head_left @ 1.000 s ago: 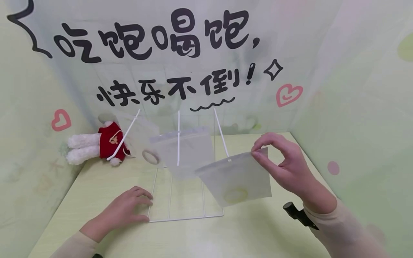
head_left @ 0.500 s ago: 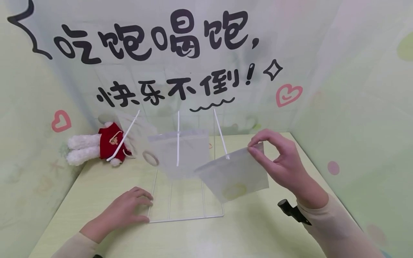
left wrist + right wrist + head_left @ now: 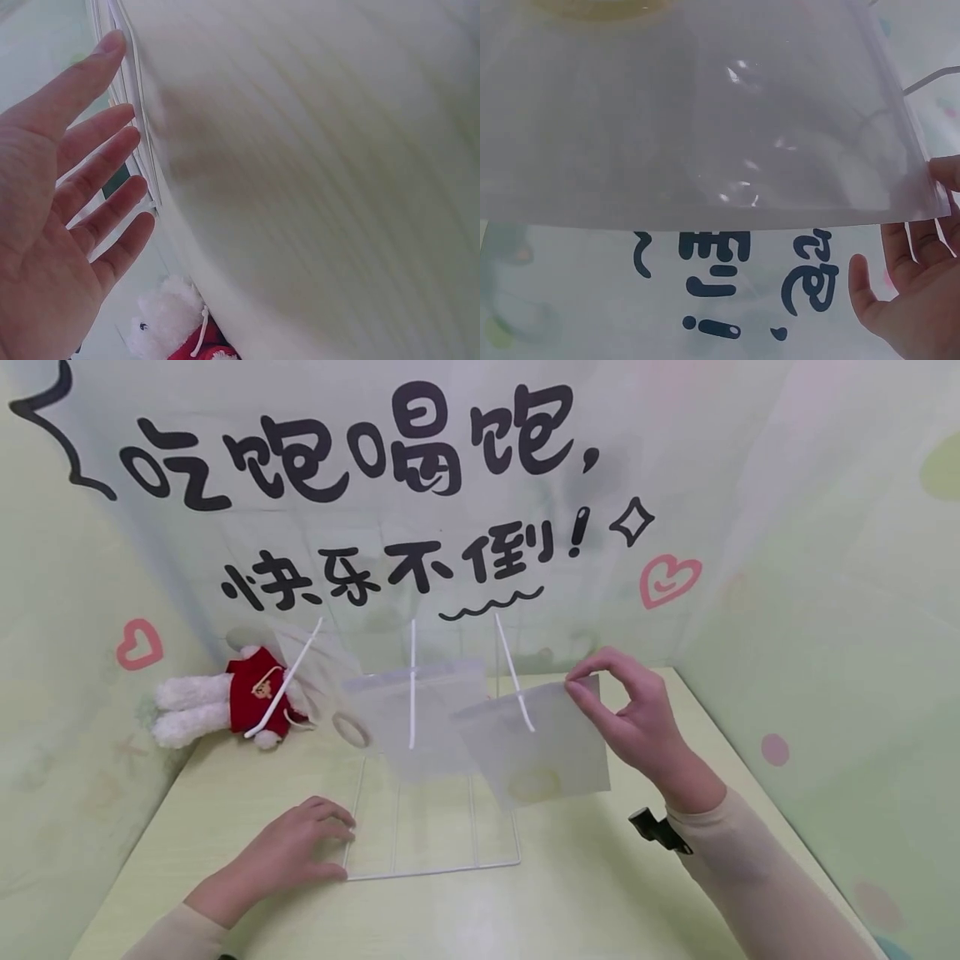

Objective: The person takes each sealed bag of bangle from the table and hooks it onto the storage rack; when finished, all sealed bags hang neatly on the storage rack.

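Note:
My right hand (image 3: 633, 718) pinches the upper right corner of a frosted zip bag (image 3: 555, 752), which has a pale yellow ring (image 3: 534, 783) inside. The right prong of a white wire rack (image 3: 433, 874) passes through this bag near its top edge, its tip sticking out in front. A second frosted bag (image 3: 442, 752) hangs on the middle prong. On the left prong is a clearer bag (image 3: 326, 664), with a pinkish ring (image 3: 351, 729) at its lower part. My left hand (image 3: 288, 847) touches the left side of the rack's base, fingers loosely spread, as the left wrist view (image 3: 75, 165) also shows.
A plush toy (image 3: 255, 693) in a red top lies at the back left, behind the left prong. The rack stands on a pale wooden table (image 3: 585, 893). Printed curtains (image 3: 825, 610) with black lettering and hearts close in the back and sides.
My right hand has moved left and away from me, sliding the bag farther back along the right prong. The prong's tip now shows in front of the bag. My left hand has stayed put.

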Demonstrator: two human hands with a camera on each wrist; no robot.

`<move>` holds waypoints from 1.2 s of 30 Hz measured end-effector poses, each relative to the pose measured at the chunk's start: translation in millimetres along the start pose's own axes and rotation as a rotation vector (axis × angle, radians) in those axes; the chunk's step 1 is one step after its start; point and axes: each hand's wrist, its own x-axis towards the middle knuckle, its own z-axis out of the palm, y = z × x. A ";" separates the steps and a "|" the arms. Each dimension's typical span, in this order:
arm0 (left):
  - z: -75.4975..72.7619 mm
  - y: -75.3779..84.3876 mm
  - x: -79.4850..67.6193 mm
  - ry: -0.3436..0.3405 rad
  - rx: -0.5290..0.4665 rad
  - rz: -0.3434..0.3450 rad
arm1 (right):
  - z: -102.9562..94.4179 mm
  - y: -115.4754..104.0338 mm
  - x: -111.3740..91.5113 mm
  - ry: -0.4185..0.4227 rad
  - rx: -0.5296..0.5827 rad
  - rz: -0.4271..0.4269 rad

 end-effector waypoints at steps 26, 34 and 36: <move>0.7 -0.2 -2.2 -0.001 -0.010 -0.008 | 22.0 54.8 17.9 0.036 -0.063 0.054; -1.8 -0.8 -2.5 0.006 -0.008 -0.001 | 17.7 50.8 17.3 0.037 -0.119 0.126; -1.3 -0.9 -2.5 0.004 -0.009 -0.002 | 14.1 48.3 11.8 0.034 -0.138 0.158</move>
